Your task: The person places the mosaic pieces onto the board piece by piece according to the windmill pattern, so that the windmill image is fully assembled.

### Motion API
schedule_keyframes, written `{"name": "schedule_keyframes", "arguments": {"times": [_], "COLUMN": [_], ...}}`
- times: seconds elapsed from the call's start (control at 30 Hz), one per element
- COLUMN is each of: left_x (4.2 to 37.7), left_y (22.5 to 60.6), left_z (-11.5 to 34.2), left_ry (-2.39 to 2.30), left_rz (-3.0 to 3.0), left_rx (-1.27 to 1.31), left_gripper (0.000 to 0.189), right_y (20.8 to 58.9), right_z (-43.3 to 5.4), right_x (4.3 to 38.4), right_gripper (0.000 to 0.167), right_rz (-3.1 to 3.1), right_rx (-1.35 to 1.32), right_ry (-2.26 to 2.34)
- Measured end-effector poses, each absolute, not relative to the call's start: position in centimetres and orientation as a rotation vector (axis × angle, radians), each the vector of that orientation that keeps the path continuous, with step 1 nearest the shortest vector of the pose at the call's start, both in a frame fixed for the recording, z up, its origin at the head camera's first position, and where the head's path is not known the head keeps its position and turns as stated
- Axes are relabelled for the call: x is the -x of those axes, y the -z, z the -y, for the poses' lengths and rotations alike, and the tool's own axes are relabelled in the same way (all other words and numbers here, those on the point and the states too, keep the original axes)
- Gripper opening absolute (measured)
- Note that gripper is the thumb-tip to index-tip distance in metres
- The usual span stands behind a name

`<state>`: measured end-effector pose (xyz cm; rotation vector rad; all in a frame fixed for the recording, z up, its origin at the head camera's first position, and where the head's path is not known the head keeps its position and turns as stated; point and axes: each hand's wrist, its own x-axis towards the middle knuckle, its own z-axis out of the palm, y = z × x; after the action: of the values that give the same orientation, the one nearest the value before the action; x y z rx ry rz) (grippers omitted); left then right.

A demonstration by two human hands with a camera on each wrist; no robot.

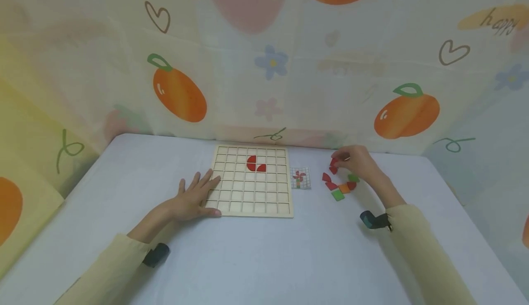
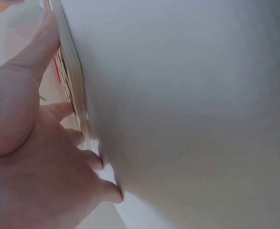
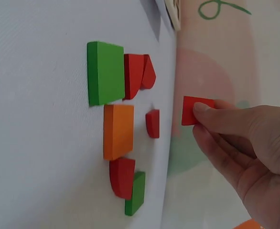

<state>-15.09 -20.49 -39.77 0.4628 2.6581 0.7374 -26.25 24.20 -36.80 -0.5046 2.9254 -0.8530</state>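
My left hand [image 1: 194, 199] lies with spread fingers at the left edge of a wooden grid board [image 1: 239, 204]. Its thumb reaches the near corner, and in the left wrist view the fingers [image 2: 66, 110] run along the board's side. Three red quarter-circle pieces [image 1: 251, 167] sit in cells of the upper part of the grid. At the right, my right hand [image 1: 351, 160] pinches a red block [image 3: 189, 110] between thumb and fingers, raised over the loose pieces. Part of that block is hidden by the fingertips.
Below the right hand lie several loose pieces: red curved ones [image 3: 133, 76], an orange square [image 3: 119, 132], a green square [image 3: 106, 74] and another green piece [image 3: 136, 193]. A small pattern card [image 1: 306, 183] lies beside the board on the white table [image 1: 264, 259]. A printed cloth [image 1: 231, 93] hangs behind.
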Motion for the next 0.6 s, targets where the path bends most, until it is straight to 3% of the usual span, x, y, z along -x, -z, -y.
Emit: {"name": "schedule_keyframes", "arguments": {"times": [0.6], "left_x": [15.2], "left_y": [39.8], "left_z": [20.5], "left_ry": [-0.737], "left_rz": [-2.651], "left_rx": [-0.471], "left_gripper": [0.102], "right_y": [36.9], "right_z": [-19.8], "right_x": [26.8], "right_gripper": [0.019], "right_rz": [-2.88], "right_rx": [0.589], "right_ry": [0.9]}}
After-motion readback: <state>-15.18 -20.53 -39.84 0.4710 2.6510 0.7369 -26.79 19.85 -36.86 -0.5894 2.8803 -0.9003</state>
